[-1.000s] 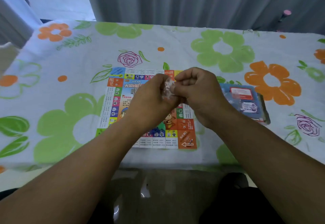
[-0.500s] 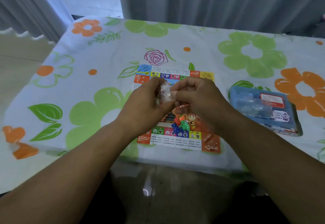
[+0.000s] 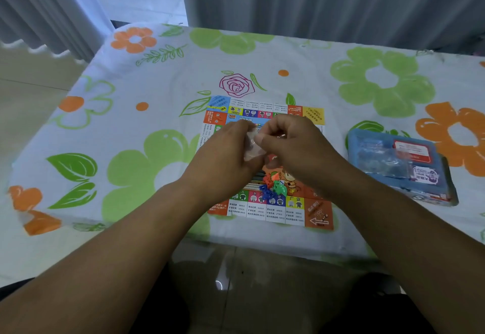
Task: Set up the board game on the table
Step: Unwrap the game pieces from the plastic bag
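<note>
Grip: left hand [image 3: 225, 150] and right hand [image 3: 291, 144] meet knuckle to knuckle, fingers curled, and each pinches one side of a small clear bag [image 3: 253, 147] between thumb and fingers. Whether anything is inside the bag cannot be told.

Board [image 3: 262, 211]: flat on the table [image 3: 162, 84], directly under the grip. Its coloured border squares show on all sides of the hands, and its near edge is close to the table's front edge.

Pieces [image 3: 273, 189]: a small heap of orange, blue and green tokens on the board, just below the grip on the person's side, apart from both hands.

Box [image 3: 393, 160]: blue, lying flat, right of the grip, beside the board but apart from it.
</note>
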{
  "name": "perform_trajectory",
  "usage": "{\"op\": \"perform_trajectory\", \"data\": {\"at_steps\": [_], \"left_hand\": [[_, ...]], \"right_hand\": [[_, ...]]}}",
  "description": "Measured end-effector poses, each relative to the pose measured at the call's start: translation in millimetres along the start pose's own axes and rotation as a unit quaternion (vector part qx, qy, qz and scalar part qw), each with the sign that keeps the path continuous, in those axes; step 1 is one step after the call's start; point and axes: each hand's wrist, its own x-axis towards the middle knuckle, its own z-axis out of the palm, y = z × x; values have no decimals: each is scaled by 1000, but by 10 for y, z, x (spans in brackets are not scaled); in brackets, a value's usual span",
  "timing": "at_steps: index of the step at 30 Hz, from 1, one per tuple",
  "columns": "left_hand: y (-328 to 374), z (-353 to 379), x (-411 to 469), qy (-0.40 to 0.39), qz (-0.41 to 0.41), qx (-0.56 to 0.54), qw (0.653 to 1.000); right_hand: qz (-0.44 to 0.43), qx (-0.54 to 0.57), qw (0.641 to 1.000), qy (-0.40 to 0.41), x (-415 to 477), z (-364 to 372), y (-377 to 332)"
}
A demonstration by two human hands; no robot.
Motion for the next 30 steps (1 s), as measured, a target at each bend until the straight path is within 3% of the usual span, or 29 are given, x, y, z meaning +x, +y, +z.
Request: {"op": "perform_trajectory", "data": {"at_steps": [8, 12, 24, 30], "left_hand": [[-16, -10, 4, -39, 12, -1, 999], [-3, -15, 5, -52, -3, -26, 998], [-52, -146, -51, -144, -44, -37, 988], [-128, -209, -89, -157, -50, -16, 986]], "right_hand": [[72, 115, 988, -79, -22, -73, -15], [100, 157, 970, -156, -30, -128, 5], [25, 12, 991, -129, 47, -127, -36], [37, 53, 982, -177, 46, -72, 13]]}}
